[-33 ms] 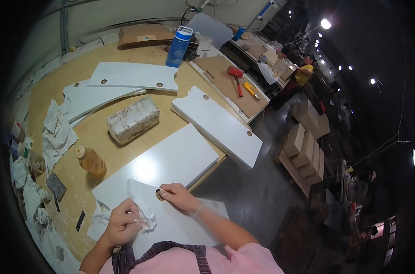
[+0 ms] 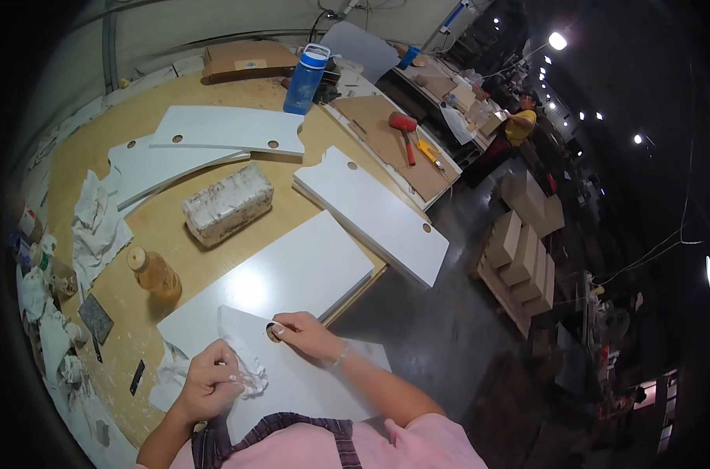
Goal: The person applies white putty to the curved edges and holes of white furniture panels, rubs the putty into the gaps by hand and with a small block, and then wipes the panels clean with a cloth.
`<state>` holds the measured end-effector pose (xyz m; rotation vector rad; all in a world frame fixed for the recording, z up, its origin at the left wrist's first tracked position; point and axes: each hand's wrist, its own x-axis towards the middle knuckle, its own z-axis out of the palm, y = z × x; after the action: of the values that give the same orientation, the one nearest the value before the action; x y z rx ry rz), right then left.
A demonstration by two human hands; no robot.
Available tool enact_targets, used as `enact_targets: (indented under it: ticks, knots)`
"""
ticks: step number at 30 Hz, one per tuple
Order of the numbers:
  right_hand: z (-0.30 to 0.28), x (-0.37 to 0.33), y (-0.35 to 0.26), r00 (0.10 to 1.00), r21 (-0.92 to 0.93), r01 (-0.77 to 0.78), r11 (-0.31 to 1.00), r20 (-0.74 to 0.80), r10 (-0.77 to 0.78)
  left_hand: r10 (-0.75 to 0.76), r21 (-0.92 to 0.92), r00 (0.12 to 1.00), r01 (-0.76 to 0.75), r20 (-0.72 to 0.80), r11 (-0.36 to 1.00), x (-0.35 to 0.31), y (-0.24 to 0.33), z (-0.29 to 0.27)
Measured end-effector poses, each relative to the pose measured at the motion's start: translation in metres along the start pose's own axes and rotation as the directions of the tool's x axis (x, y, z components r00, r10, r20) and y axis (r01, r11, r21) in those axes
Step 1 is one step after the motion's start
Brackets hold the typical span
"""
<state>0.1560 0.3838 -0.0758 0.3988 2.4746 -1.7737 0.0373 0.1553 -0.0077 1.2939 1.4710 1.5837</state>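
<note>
Head view cut off our white panel (long axis toward lower right); left hand gripped a rag, right hand lay flat by its hole.

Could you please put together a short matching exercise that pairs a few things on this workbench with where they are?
Things:
1. blue bottle
2. red mallet
3. amber bottle
4. white rag

Places:
A. in the left hand, pressed on the near white panel
B. standing on the bench left of the big white panel
C. lying on the brown board at the right of the bench
D. standing at the far edge of the bench, near a flat cardboard box

Pairs: 1-D, 2-C, 3-B, 4-A
</note>
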Motion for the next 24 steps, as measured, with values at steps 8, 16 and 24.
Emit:
enact_targets:
  ticks: [8,16,24]
  knots:
    - [0.01,-0.013,-0.014,0.961,-0.206,-0.106,0.973,-0.271,0.047,-0.112,-0.126,0.99,0.1,-0.089,0.987,-0.007,0.009,0.011]
    - [0.003,-0.024,-0.021,0.923,-0.113,-0.098,0.989,-0.383,0.048,0.19,0.171,0.944,-0.147,-0.271,0.974,0.038,-0.006,0.023]
    - [0.016,-0.016,-0.002,0.965,0.179,0.016,0.984,-0.26,0.031,0.312,0.397,0.855,-0.139,-0.413,0.907,0.054,-0.015,0.008]
